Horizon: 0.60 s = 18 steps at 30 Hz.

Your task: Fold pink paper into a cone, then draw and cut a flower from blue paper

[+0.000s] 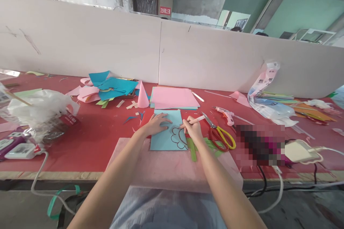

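A light blue sheet of paper (pixel 161 139) lies in front of me on a pink board (pixel 134 164) and the red table. Dark lines forming a scalloped, flower-like outline (pixel 177 137) run along its right part. My left hand (pixel 158 124) rests flat on the sheet's upper left, fingers spread. With my right hand (pixel 192 127) I grip a white marker (pixel 200 118), its tip at the sheet's right edge beside the outline. Scissors with red and yellow handles (pixel 221 136) lie open just right of that hand. Green paper strips (pixel 193 150) lie partly under my right wrist.
Behind the sheet are stacked pink sheets (pixel 174 97), a pink paper cone (pixel 143 96) and blue and pink scraps (pixel 115 87). A pink glue gun (pixel 226 115) lies right. Plastic bags (pixel 40 107) and a power strip (pixel 16 145) sit left. A white partition (pixel 107 43) stands behind.
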Motion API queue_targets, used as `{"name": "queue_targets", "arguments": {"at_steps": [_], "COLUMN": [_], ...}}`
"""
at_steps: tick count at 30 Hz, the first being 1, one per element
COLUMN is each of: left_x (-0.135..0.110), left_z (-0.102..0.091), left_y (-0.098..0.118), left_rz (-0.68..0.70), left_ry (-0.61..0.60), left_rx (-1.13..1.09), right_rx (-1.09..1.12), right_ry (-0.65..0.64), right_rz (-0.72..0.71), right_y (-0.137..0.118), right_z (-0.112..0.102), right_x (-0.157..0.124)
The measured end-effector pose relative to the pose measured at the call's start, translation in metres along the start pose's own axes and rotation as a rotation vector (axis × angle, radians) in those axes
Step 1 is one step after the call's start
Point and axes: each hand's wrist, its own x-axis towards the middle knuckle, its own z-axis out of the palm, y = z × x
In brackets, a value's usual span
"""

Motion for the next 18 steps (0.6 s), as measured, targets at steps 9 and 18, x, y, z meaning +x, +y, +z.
{"name": "queue_targets", "arguments": {"at_steps": [9, 18], "left_x": [-0.0013, -0.0006], "left_z": [-0.0025, -0.0008], "left_y": [0.0031, 0.0009], "left_rz": [-0.019, -0.002], "left_ry": [-0.011, -0.002], "left_rx": [-0.002, -0.002], "right_rx": [-0.048, -0.077], "right_ry": [0.004, 0.001], "right_rz": [0.005, 0.016], "right_y": [0.0009, -0.0011], "right_z": [0.0002, 0.0010], "right_x": [0.0000, 0.0003]}}
